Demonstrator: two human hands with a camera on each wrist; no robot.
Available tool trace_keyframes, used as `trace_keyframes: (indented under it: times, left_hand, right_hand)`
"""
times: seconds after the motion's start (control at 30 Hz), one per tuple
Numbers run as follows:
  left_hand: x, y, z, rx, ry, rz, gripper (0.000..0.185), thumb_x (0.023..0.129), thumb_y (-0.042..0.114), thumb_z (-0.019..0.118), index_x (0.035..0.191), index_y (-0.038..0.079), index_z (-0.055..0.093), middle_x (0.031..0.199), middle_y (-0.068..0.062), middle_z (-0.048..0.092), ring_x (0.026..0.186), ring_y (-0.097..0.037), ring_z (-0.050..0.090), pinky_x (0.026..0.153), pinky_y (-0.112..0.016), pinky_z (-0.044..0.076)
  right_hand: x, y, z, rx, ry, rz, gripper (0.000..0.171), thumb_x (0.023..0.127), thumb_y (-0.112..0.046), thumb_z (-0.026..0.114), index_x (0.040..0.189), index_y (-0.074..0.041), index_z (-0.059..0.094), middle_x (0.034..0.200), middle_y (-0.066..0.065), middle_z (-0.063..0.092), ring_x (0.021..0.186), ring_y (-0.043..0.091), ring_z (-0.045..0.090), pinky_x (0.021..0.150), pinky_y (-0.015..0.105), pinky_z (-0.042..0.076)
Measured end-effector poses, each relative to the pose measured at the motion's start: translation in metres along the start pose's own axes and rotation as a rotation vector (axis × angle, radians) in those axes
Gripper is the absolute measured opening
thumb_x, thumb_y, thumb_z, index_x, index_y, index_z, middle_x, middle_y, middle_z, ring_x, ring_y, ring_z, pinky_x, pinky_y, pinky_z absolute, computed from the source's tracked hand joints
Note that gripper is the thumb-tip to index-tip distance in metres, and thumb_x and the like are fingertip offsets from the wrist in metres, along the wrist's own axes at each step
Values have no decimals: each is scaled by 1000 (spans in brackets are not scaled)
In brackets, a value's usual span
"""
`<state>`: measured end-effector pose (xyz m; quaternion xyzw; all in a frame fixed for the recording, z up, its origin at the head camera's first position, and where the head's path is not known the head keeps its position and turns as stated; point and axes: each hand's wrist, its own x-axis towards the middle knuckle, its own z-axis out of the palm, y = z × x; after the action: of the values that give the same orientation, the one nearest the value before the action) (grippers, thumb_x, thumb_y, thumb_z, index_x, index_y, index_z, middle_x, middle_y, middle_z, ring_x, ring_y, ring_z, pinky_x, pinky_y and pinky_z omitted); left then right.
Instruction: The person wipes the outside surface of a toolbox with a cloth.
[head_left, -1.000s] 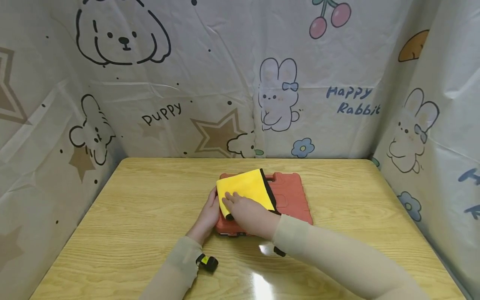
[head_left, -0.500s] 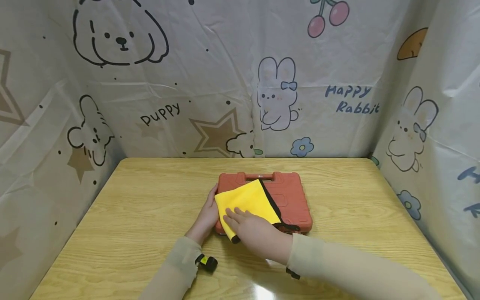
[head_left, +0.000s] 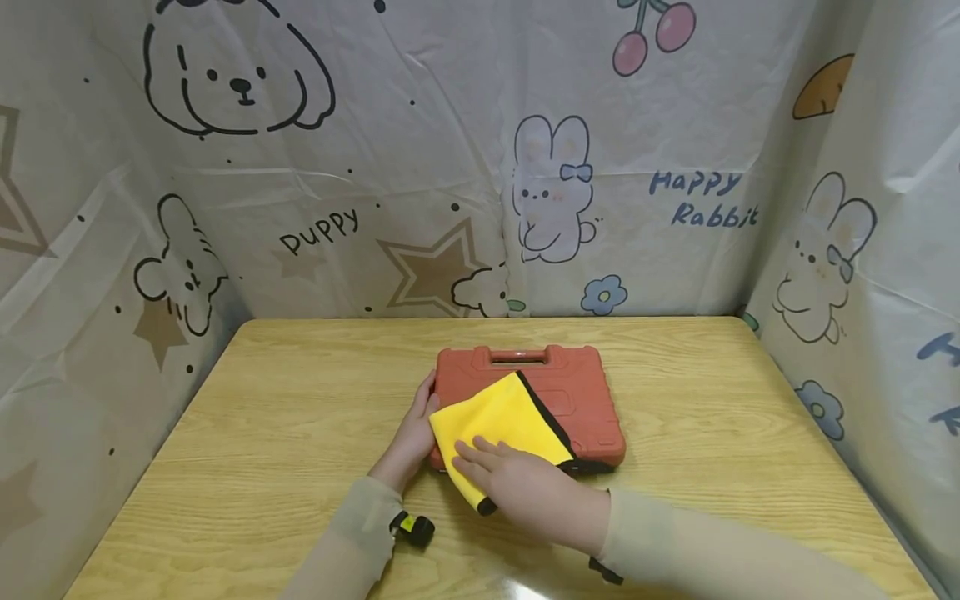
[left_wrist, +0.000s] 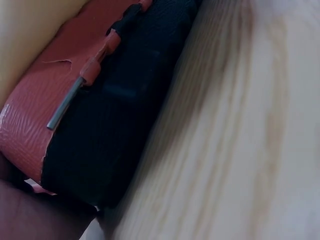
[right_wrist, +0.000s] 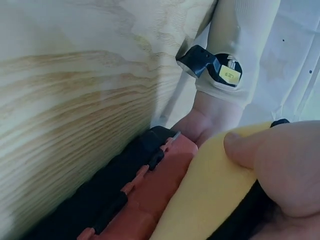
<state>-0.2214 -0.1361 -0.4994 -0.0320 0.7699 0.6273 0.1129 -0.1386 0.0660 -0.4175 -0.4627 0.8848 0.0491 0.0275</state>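
Head view: red case [head_left: 588,404] flat on the table [head_left: 315,417], handle side away from the person. Yellow cloth [head_left: 495,417], black trim, folded across its near-left part, a corner hanging past the near edge. Right hand [head_left: 528,492] on the cloth, fingers extended, not gripping. Left hand [head_left: 408,433] against the case's left edge; can't tell how far those fingers curl.

Left wrist: the case's black base [left_wrist: 100,145] on wood, metal pin [left_wrist: 65,105] at the seam.

Right wrist: thumb on cloth, near edge alongside; black wrist device [right_wrist: 195,61] on the left sleeve [right_wrist: 237,25].
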Motion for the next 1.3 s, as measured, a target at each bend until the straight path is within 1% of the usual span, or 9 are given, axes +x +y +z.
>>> trace_keyframes:
  times: [0.2,0.3,0.4,0.67,0.8,0.9,0.97,1.1,1.3]
  left_hand:
    - [-2,0,-1,16,-4,22,57,114,31,27,168,21,10,172,-17,17,157,-42,17,126,-64,14]
    - [-1,0,0,21,3,19,56,115,30,27,168,21,11,172,-17,17,157,-42,17,126,-64,14]
    - [0,2,1,23,13,11,55,115,28,26,167,21,12,172,-16,17,158,-41,14,126,-64,12]
    - [1,5,3,30,17,-1,55,115,27,24,168,20,10,173,-14,15,160,-37,11,127,-61,11]
    - [1,5,2,35,14,-14,56,115,28,25,168,21,10,173,-14,15,159,-37,11,127,-61,12]
    - [1,5,2,37,13,-18,56,115,28,25,168,22,9,173,-14,15,159,-38,13,127,-61,14]
    - [1,5,2,19,3,-22,56,115,29,26,168,24,9,172,-14,18,158,-38,19,126,-60,18]
    - [1,6,2,16,1,-16,56,115,28,26,168,25,9,173,-12,18,157,-38,21,125,-61,20]
    - [1,7,2,56,15,-12,55,115,27,25,168,22,10,173,-13,16,159,-38,13,127,-61,14]
  right_hand:
    - [-7,4,-4,12,8,-14,67,96,14,57,156,-13,46,164,2,41,146,19,48,112,33,49]
    - [-6,7,-5,28,26,2,67,95,15,56,155,-13,48,163,1,44,144,19,51,102,30,55]
    - [-1,12,-5,51,30,23,64,95,14,58,154,-12,49,161,2,46,142,21,53,96,27,58]
    - [19,28,-8,157,2,105,60,96,8,63,152,-9,51,158,7,50,140,24,54,89,26,59]
    - [29,39,-8,240,-29,170,56,100,3,60,154,-10,49,159,5,48,144,22,51,101,31,55]
    - [37,47,-9,299,-39,224,53,104,2,55,155,-11,48,159,5,49,145,22,49,110,35,50]
    - [43,52,-9,320,-41,246,53,104,2,54,155,-10,48,158,6,49,145,22,49,113,36,47]
    - [53,62,-11,323,-42,273,49,105,-1,53,153,-10,50,158,6,50,146,22,48,118,37,42]
    - [64,73,-16,363,-52,322,44,109,-8,46,153,-10,50,158,7,50,147,22,46,122,37,37]
